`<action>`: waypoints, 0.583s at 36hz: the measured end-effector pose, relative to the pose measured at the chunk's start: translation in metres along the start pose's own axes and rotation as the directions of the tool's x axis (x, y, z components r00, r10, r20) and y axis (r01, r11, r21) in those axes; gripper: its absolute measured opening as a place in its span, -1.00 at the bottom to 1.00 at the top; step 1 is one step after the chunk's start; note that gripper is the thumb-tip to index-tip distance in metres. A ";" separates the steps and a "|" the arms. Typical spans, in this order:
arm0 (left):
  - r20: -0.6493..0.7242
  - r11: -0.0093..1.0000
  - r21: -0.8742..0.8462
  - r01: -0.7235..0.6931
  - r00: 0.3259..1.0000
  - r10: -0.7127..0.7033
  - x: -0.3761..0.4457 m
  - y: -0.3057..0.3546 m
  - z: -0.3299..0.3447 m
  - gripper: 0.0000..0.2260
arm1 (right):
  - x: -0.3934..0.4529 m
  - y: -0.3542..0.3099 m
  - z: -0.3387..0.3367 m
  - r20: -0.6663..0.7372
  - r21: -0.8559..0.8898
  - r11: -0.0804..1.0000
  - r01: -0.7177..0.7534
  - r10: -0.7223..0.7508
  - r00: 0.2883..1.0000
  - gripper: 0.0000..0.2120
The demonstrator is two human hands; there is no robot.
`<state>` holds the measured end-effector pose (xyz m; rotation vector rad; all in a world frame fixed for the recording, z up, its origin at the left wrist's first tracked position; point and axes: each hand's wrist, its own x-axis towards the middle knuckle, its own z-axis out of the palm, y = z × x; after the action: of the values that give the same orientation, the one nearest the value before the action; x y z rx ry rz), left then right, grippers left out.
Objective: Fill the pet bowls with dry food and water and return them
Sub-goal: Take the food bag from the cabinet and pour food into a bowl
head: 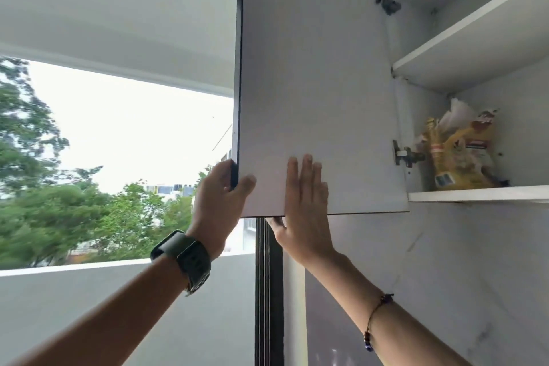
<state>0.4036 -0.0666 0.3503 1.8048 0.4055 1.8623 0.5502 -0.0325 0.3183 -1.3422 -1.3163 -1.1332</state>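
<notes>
A white wall cupboard door (pixel 312 83) stands swung open above me. My left hand (pixel 221 202) grips its lower outer corner, thumb on the inside face and fingers around the dark edge. My right hand (pixel 304 208) lies flat against the inside face near the bottom edge, with the thumb hooked under it. On the lower shelf (pixel 475 194) inside stands a crumpled yellow bag (pixel 459 154), its top open and rumpled. No pet bowls are in view.
An upper shelf (pixel 475 24) crosses the cupboard above the bag. A hinge (pixel 405 154) juts out beside the bag. A dark window frame (pixel 267 291) runs down below the door; a balcony wall (pixel 118 306) and trees lie to the left.
</notes>
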 end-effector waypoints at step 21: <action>-0.124 0.889 0.457 -0.032 0.987 0.100 0.024 -0.059 0.017 -0.22 | -0.002 0.025 0.034 0.217 -0.028 0.969 0.244 -0.233 0.948 -0.19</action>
<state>0.4294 -0.0072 0.3392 1.9976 0.9103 2.0804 0.5761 -0.0001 0.3110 -1.4014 -1.6494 -1.2212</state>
